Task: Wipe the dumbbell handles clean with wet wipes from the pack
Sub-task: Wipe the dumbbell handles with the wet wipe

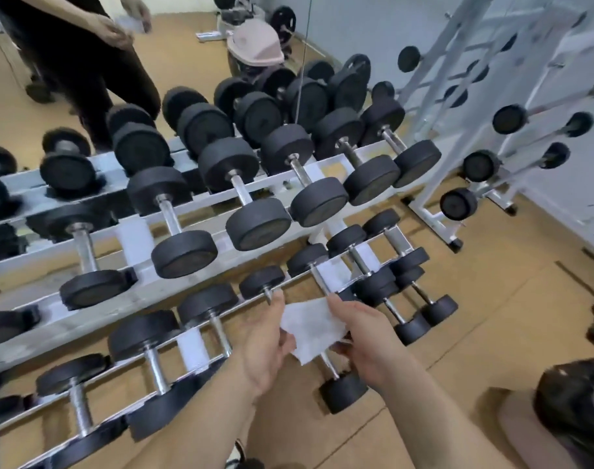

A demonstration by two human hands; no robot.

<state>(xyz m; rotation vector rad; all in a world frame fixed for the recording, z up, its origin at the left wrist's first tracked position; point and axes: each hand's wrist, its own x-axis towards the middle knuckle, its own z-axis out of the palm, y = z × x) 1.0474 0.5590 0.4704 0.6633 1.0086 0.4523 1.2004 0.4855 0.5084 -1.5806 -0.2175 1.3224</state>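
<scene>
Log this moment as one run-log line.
left hand: holds wet wipe edge | right hand: holds opposite edge | wet wipe: spread over lower-rack dumbbell handle | contact: cannot tell

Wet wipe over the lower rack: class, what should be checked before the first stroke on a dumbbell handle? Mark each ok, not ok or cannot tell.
1. Grip on wet wipe by left hand and right hand: ok.
2. Wipe spread open between them: ok.
3. Bare dumbbell handle showing below it: ok.
4. Wipe touching that handle: cannot tell.
5. Pack in sight: not ok.
</scene>
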